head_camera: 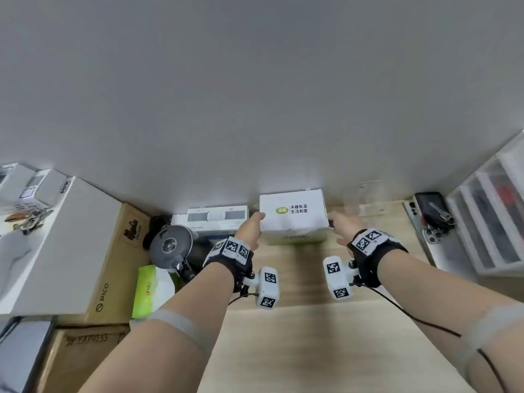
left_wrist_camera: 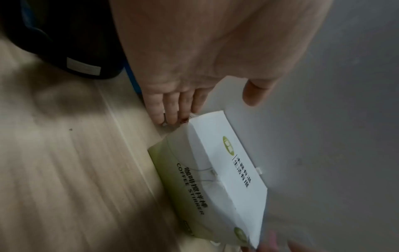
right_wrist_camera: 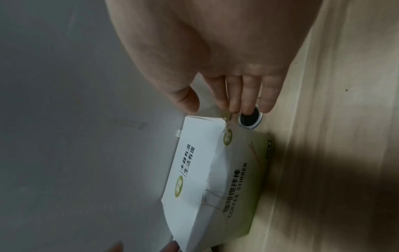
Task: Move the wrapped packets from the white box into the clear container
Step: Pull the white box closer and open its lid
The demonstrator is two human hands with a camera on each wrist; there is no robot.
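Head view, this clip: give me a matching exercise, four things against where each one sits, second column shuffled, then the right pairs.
Things:
1. white box
2. clear container
3. green tissue pack
4. phone

Places:
A. left of the left forearm, beside the cardboard carton
B. between the left hand and the right hand, at the wall
C. far right, next to the clear drawer unit
D. at the wall, just right of the white box

Pairs: 1-B, 2-D, 3-A, 4-C

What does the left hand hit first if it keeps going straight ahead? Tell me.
The left hand would meet the white box first, probably at its left end; its fingertips already look at or nearly on that end.
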